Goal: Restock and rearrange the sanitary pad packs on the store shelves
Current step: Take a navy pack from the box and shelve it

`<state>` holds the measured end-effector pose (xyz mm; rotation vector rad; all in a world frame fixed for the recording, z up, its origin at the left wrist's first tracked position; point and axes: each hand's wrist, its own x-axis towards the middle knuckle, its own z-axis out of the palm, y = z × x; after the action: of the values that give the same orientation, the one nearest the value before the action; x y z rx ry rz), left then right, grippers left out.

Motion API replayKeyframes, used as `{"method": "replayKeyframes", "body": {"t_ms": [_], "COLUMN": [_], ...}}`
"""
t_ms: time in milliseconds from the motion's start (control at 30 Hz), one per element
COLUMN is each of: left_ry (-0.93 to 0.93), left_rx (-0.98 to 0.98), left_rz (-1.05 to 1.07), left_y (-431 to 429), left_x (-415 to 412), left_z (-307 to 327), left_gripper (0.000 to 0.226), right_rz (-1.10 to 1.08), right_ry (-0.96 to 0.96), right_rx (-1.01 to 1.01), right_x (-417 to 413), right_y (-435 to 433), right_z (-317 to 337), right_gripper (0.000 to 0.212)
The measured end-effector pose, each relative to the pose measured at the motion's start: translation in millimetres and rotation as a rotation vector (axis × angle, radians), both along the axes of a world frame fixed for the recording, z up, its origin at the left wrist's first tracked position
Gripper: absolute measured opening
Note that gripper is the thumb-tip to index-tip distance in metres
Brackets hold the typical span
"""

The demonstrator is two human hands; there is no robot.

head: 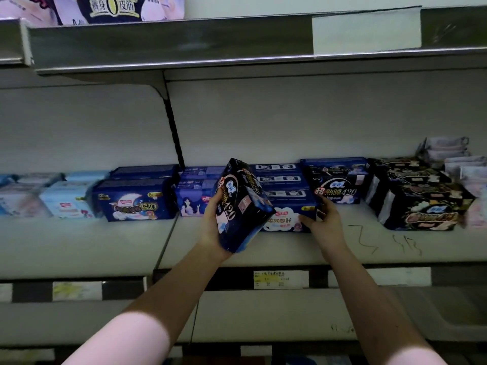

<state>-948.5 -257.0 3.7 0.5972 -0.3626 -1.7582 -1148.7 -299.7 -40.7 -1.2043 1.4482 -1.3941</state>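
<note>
My left hand (214, 227) grips a dark navy pad pack marked 420 (243, 204), tilted and lifted off the middle shelf (237, 248). My right hand (322, 219) rests on the right end of a blue pack with a white cloud print (287, 219), the front one in a row of blue packs; whether the fingers grip it I cannot tell. Behind it to the right stands a matching dark 420 pack (336, 184).
Blue packs (134, 198) and pale blue packs (68, 198) line the shelf's left part. Black packs (421, 198) and pale pouches (448, 156) fill the right end. An upper shelf (171, 46) hangs overhead with purple packs. Price tags (280, 279) run along the shelf edge.
</note>
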Motion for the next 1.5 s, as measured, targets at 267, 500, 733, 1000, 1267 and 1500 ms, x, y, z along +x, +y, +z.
{"method": "replayKeyframes", "body": {"t_ms": [267, 500, 733, 1000, 1267, 1500], "left_ry": [-0.155, -0.404, -0.422, -0.592, -0.985, -1.138], "left_rx": [-0.066, -0.087, -0.176, -0.328, -0.623, -0.643], "left_rz": [0.077, 0.15, 0.054, 0.08, 0.185, 0.364], "left_y": [17.7, 25.2, 44.7, 48.8, 8.2, -13.8], "left_x": [1.5, 6.4, -10.2, -32.8, -90.3, -149.1], "left_z": [5.0, 13.6, 18.7, 30.3, 60.4, 62.0], "left_gripper": [0.041, 0.069, 0.068, 0.059, 0.051, 0.034], "right_rz": [-0.193, 0.059, 0.121, 0.122, 0.172, 0.17], "right_ry": [0.0, -0.124, -0.326, -0.298, -0.044, -0.034], "right_rx": [-0.187, -0.207, -0.121, -0.136, -0.254, -0.283], "right_x": [4.7, 43.7, 56.5, 22.0, -73.7, -138.3], "right_y": [27.4, 81.5, 122.1, 129.2, 87.2, 45.5], "right_z": [23.0, 48.2, 49.3, 50.8, 66.4, 80.1], "right_gripper": [0.047, 0.006, 0.007, 0.015, 0.028, 0.033]}}
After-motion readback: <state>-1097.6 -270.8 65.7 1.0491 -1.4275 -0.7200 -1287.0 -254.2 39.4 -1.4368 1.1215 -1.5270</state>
